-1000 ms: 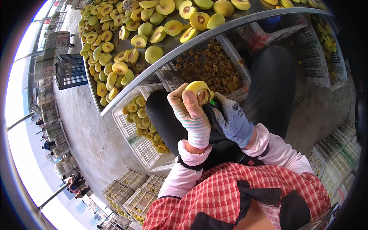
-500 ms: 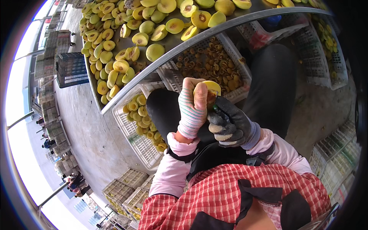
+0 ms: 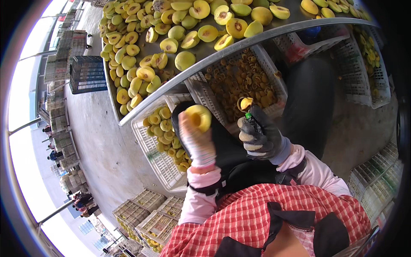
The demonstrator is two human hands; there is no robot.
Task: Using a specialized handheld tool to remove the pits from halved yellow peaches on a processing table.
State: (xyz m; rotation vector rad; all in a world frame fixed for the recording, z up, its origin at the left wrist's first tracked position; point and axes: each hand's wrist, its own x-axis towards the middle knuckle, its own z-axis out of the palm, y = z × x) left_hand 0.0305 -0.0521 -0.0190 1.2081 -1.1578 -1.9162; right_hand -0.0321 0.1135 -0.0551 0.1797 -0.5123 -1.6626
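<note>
Far across the top, a metal table heaped with yellow-green halved fruit, its far end cut off by the rim. Below, white crates: halves at left, pits at right, partly hidden. Grey concrete floor. Left hand, striped glove, clenched around a pitted yellow half. Right hand, dark glove, clamped on a green-tipped tool carrying the scooped pit; blade hard to discern.

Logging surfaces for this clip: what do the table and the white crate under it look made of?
The table looks like sheet metal, dull grey, with a thin, faintly shiny folded edge. The white crate looks like moulded plastic, matte, its walls an open lattice grid. Neither is certain from this view.
</note>
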